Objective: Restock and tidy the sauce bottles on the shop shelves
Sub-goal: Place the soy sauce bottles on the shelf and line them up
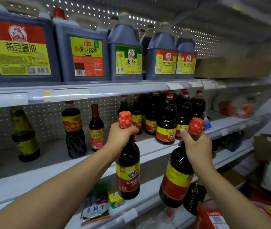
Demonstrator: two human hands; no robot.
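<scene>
Hands: left [121, 136], right [196, 146] | each gripping glossy dark bottle neck

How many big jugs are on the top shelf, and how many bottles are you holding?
Big jugs in the front row of the top shelf: 5, from the biggest on the left to the last on the right. More stand behind, too hidden to count.
Bottles held: 2, one in the left hand, one in the right hand.
Total: 7

5 jugs [85, 53], 2 held bottles [128, 166].
</scene>
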